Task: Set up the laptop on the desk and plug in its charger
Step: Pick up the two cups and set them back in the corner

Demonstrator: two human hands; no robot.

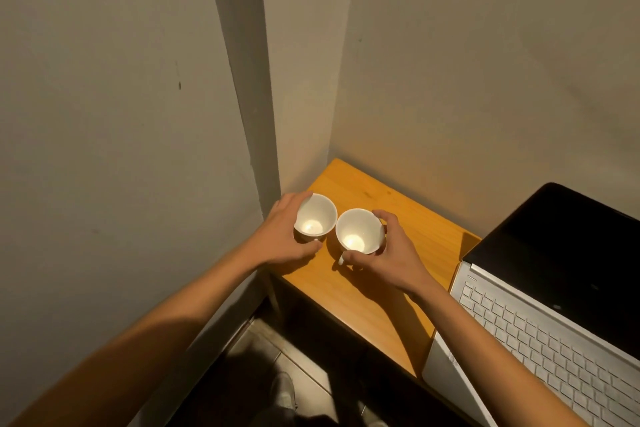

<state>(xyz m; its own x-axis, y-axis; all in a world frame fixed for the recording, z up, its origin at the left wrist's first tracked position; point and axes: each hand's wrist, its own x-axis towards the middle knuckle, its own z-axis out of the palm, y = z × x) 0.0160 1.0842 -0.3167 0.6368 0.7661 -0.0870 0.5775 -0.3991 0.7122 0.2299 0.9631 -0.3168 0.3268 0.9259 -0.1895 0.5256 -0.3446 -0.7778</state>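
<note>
hands (282, 236) (391, 253) gripping cups (315, 218) (360, 230), desk (363, 298) corner

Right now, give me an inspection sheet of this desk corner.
Surface: wooden desk in a wall corner, bare wood between cups and laptop.
Job's things: laptop open at the desk's right, screen dark, front overhanging the edge; charger not seen.
Clutter: two empty white cups, left cup, right cup, side by side.
Hands: left hand on the left cup; right hand on the right cup.
Cables: nothing seen.
Surroundings: plain walls, tiled floor below.
</note>
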